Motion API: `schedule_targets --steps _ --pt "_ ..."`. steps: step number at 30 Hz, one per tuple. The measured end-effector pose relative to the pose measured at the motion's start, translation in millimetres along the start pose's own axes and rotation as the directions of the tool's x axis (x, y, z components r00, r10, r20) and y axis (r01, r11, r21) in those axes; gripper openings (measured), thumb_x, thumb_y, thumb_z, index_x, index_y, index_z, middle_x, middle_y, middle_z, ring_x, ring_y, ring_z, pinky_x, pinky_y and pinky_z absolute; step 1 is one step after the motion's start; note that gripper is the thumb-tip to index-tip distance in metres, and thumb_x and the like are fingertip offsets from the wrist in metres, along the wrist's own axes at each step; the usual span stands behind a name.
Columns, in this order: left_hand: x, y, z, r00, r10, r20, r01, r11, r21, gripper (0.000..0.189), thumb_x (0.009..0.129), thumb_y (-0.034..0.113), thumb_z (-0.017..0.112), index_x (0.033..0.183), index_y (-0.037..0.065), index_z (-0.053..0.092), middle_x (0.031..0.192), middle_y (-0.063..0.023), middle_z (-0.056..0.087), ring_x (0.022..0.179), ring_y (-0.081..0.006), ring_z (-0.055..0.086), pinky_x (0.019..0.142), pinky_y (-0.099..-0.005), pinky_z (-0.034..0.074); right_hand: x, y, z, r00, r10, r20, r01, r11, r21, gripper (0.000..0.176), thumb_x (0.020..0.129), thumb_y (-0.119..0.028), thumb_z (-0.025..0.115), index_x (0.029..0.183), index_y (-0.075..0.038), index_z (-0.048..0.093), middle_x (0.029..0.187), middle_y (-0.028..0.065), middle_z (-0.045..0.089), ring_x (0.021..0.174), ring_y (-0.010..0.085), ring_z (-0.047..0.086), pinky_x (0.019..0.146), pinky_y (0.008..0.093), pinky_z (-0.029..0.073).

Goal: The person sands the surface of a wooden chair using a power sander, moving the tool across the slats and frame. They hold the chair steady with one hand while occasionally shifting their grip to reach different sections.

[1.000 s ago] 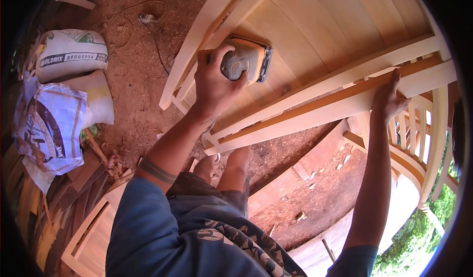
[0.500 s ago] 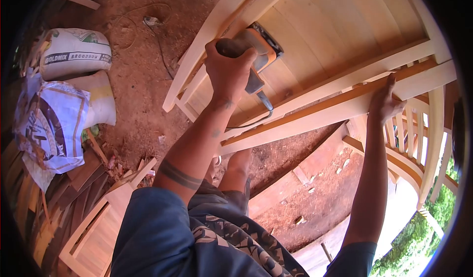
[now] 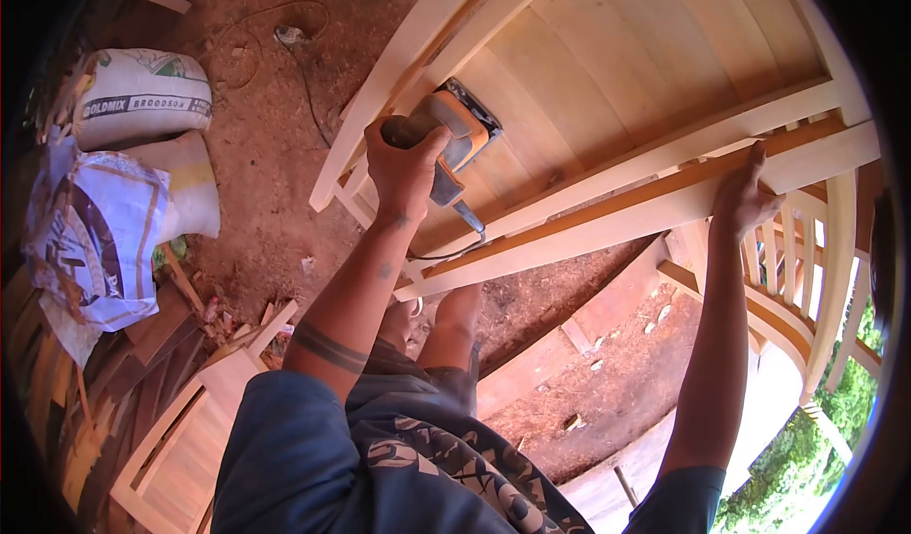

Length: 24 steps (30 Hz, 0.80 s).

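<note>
My left hand (image 3: pixel 403 159) is wrapped around the handle of an orange and dark grey electric sander (image 3: pixel 460 126). The sander's flat base rests on a pale wooden panel (image 3: pixel 607 69) made of joined boards inside a frame, near its left end. A power cord (image 3: pixel 470 219) trails from the tool's rear over the lower frame bar. My right hand (image 3: pixel 745 192) grips the long wooden rail (image 3: pixel 617 216) along the panel's near side, towards its right end. Part of that hand's fingers is hidden behind the rail.
Printed sacks (image 3: pixel 142 97) lie on the reddish dirt floor at left, above stacked dark planks (image 3: pixel 142 354). A smaller wooden frame (image 3: pixel 180 449) stands at lower left. Curved slatted woodwork (image 3: pixel 807 287) is at right. A cable (image 3: pixel 308 107) crosses the floor.
My left hand has slid the sander left and slightly down across the panel, its cord moving along. My right hand stays in place on the rail.
</note>
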<state>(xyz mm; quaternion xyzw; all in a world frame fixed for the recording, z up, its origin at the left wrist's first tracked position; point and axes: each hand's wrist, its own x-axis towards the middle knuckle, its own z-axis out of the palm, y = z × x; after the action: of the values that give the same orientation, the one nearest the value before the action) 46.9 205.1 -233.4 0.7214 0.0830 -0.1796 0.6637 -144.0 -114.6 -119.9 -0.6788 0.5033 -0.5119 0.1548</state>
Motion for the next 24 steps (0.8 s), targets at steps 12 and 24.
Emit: schedule_targets --steps 12,24 --pt "2.7 -35.6 -41.8 0.996 -0.076 -0.047 0.082 0.987 0.140 0.062 0.071 0.021 0.090 0.120 0.003 0.055 0.110 -0.0128 0.058 0.097 -0.0233 0.061 0.081 -0.0370 0.055 0.6 -1.2 -1.4 0.999 0.007 0.041 -0.010 0.998 0.066 0.067 0.083 -0.042 0.084 0.117 0.010 0.061 0.104 0.0199 0.072 0.090 0.0276 0.071 0.081 0.0380 0.059" --pt "-33.7 -28.9 -18.1 0.689 0.577 0.438 -0.725 0.541 0.427 0.059 0.065 0.012 0.084 0.118 0.016 0.059 0.114 -0.0137 0.055 0.098 -0.0372 0.060 0.081 -0.0482 0.054 9.8 11.2 -5.3 0.997 0.019 0.079 -0.020 1.000 0.015 0.074 0.080 -0.045 0.085 0.120 0.011 0.057 0.110 0.0209 0.069 0.093 0.0274 0.068 0.082 0.0387 0.058"
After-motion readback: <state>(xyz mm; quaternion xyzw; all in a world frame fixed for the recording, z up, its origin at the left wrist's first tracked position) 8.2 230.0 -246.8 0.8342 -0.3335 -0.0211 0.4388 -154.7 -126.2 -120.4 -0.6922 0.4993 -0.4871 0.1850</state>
